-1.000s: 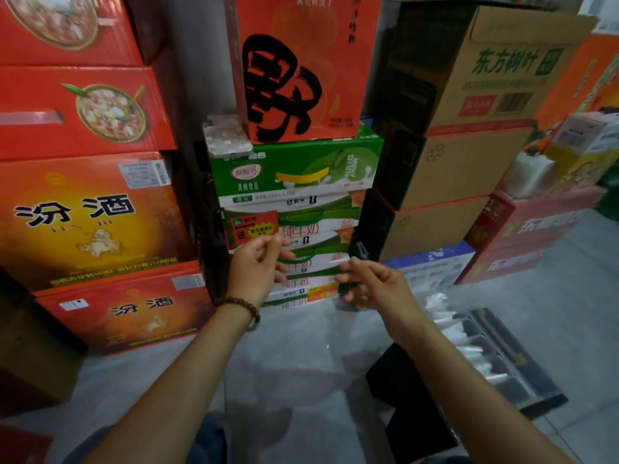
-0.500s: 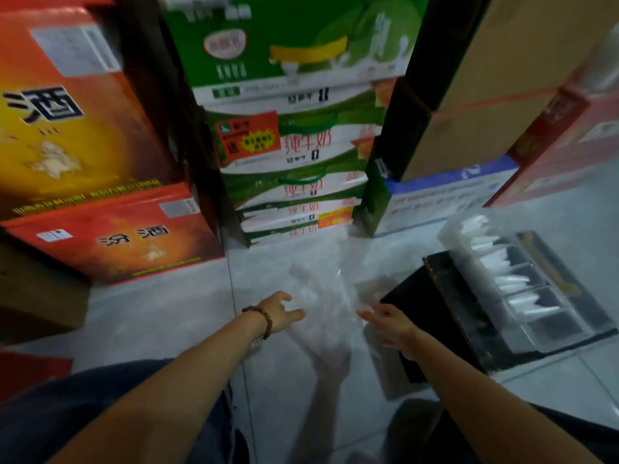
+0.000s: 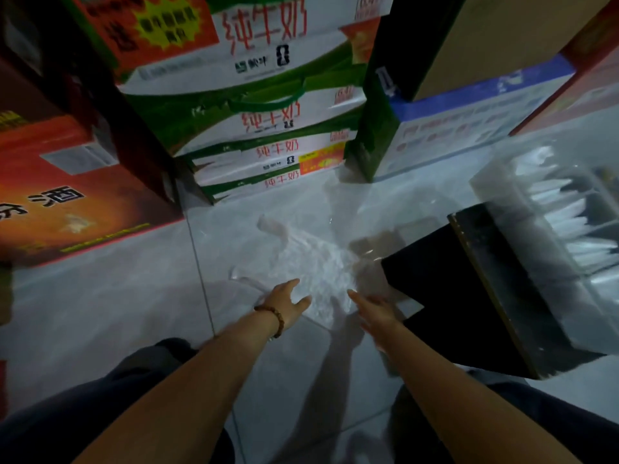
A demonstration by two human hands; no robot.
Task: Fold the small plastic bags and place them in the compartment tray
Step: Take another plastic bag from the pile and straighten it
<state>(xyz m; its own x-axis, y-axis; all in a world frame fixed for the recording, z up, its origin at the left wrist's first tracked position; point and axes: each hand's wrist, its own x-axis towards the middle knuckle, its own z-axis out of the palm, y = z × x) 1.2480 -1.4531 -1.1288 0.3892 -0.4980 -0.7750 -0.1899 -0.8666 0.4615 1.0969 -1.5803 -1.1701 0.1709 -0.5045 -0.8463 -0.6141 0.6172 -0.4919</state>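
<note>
A thin clear plastic bag lies spread flat on the pale tiled floor, its two handles pointing left. My left hand, with a bead bracelet at the wrist, lies with straight fingers on the bag's near left edge. My right hand rests with straight fingers on the bag's near right edge. A clear compartment tray stands at the right on a black box; several folded white bags sit in its compartments.
Stacked green and white milk cartons rise just beyond the bag. Red liquor boxes stand at the left, a blue and white carton at the right. My knees in dark trousers frame the bottom of the view.
My hands came down from chest height, where they held the bag up, to the floor. The bag now lies flat under both hands, and the view has tilted down and closer.
</note>
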